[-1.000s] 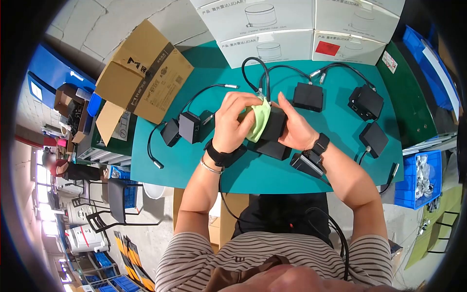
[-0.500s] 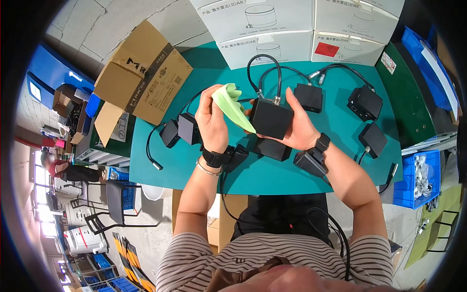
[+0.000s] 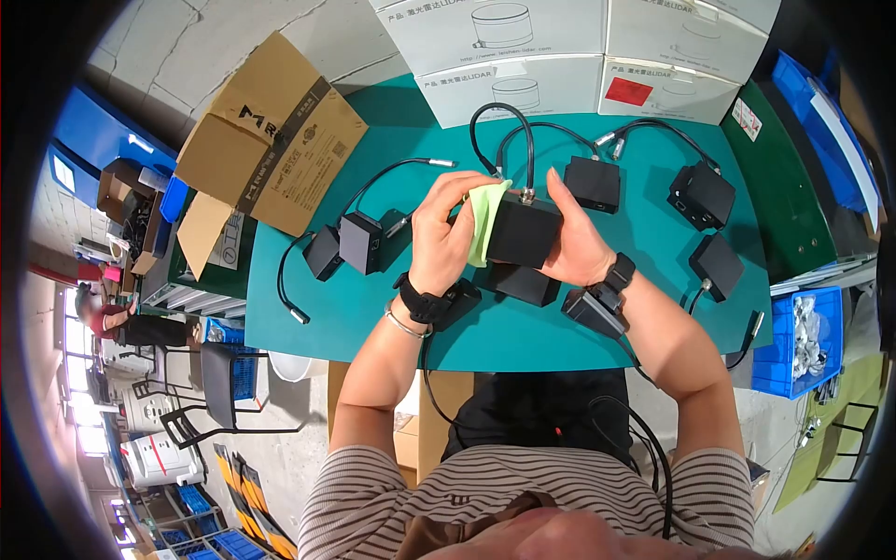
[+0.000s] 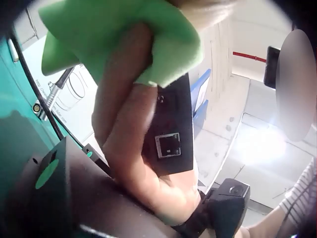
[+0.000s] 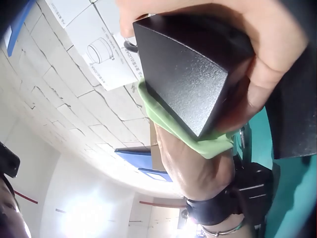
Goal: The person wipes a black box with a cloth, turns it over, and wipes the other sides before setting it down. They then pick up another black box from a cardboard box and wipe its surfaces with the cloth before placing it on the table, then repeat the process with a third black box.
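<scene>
A black box (image 3: 525,231) with a cable at its top is held above the table, tilted, in the right hand (image 3: 581,245), whose fingers wrap its right side and underside. The left hand (image 3: 441,238) pinches a light green cloth (image 3: 484,220) and presses it against the box's left side. In the left wrist view the cloth (image 4: 124,34) drapes over the fingers, and a square port shows on the box (image 4: 173,124). The right wrist view shows the box (image 5: 183,74) gripped from above, the cloth (image 5: 173,124) along its far edge. Another black box (image 3: 523,283) lies under the hands.
More black boxes with cables lie on the green table (image 3: 373,322), two at the left (image 3: 359,243) and several at the right (image 3: 702,196). White LIDAR cartons (image 3: 513,89) stand along the back. An open cardboard box (image 3: 280,140) is back left; a blue bin (image 3: 800,345) is at the right.
The left hand drew back from the box with the cloth, then returned to its left side. The box has turned in the right hand, its broad black face now towards the head camera.
</scene>
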The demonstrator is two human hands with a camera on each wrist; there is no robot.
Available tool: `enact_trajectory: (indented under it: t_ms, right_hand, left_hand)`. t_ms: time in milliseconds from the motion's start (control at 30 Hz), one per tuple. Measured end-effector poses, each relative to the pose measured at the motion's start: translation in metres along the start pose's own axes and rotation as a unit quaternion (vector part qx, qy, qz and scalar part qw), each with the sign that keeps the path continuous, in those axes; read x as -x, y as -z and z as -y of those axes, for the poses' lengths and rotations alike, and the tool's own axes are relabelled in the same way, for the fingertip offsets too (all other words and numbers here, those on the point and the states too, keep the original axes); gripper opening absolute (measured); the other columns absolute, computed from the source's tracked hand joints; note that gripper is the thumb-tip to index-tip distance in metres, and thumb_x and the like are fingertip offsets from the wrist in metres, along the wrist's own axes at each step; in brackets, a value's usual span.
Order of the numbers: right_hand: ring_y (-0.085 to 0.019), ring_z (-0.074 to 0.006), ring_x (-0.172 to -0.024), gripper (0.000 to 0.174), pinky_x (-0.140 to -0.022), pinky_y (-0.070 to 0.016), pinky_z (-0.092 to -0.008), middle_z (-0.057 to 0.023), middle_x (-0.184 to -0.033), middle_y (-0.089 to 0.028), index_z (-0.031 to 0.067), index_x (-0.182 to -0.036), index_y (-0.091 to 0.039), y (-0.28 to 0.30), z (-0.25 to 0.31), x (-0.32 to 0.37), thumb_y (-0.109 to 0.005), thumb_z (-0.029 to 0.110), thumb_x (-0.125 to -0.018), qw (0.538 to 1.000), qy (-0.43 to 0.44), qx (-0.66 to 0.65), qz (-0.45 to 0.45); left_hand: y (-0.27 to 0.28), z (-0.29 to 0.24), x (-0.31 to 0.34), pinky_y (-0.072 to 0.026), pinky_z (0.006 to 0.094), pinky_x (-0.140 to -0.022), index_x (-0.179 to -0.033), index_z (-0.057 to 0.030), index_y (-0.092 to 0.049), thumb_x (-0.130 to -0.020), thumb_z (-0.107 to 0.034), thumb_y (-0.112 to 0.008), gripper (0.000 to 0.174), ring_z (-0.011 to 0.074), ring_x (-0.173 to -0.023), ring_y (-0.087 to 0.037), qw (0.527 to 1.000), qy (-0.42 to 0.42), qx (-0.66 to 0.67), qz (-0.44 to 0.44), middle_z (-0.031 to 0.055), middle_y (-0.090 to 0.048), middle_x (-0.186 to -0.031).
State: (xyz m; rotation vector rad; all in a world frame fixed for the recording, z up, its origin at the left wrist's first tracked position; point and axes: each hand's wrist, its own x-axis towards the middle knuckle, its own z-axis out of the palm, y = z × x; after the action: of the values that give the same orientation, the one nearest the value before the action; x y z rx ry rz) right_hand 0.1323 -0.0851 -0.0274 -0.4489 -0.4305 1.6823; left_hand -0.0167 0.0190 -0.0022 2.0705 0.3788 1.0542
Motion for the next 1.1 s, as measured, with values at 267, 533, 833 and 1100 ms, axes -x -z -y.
enact_trajectory:
  t_ms: [267, 533, 833, 1100]
  right_hand:
    - [-0.060, -0.0138, -0.103, 0.068, -0.092, -0.0481, -0.0317, -0.0027, -0.112, -0.063, 0.0096, -0.119, -0.058, 0.003, 0.000, -0.001, -0.033, 0.067, -0.092, 1.000, 0.000, -0.005, 0.002]
    - [-0.062, -0.0204, -0.101, 0.077, -0.087, -0.0507, -0.0378, -0.0072, -0.114, -0.063, 0.0067, -0.125, -0.056, 0.002, 0.003, 0.001, -0.030, 0.071, -0.090, 1.000, -0.010, 0.018, 0.013]
    - [-0.061, -0.0254, -0.108, 0.082, -0.089, -0.0508, -0.0452, -0.0097, -0.122, -0.060, 0.0087, -0.130, -0.051, 0.006, 0.002, 0.000, -0.029, 0.075, -0.087, 1.000, -0.012, 0.006, -0.005]
    - [-0.059, -0.0203, -0.108, 0.075, -0.093, -0.0485, -0.0408, -0.0070, -0.122, -0.058, 0.0108, -0.133, -0.047, -0.003, 0.001, 0.001, -0.028, 0.070, -0.091, 1.000, 0.008, -0.002, 0.019]
  left_hand:
    - [0.000, 0.001, -0.001, -0.0485, 0.0323, -0.083, -0.103, -0.0025, -0.065, -0.088, 0.001, -0.048, 0.023, 0.0245, -0.093, -0.062, 1.000, -0.016, -0.009, 0.017, 0.0118, -0.064, -0.103]
    - [0.001, 0.006, 0.004, -0.0488, 0.0225, -0.074, -0.109, 0.0016, -0.058, -0.098, -0.005, -0.044, 0.019, 0.0088, -0.085, -0.061, 0.969, 0.171, 0.172, -0.038, 0.0046, -0.065, -0.097]
    - [-0.002, 0.001, 0.005, -0.0481, 0.0240, -0.077, -0.108, 0.0013, -0.061, -0.094, -0.002, -0.049, 0.019, 0.0112, -0.087, -0.060, 0.989, 0.112, 0.089, 0.032, 0.0066, -0.060, -0.103]
    - [0.000, 0.001, 0.002, -0.0483, 0.0272, -0.076, -0.106, -0.0005, -0.063, -0.091, -0.001, -0.050, 0.020, 0.0148, -0.090, -0.059, 0.994, 0.061, 0.079, -0.042, 0.0078, -0.060, -0.107]
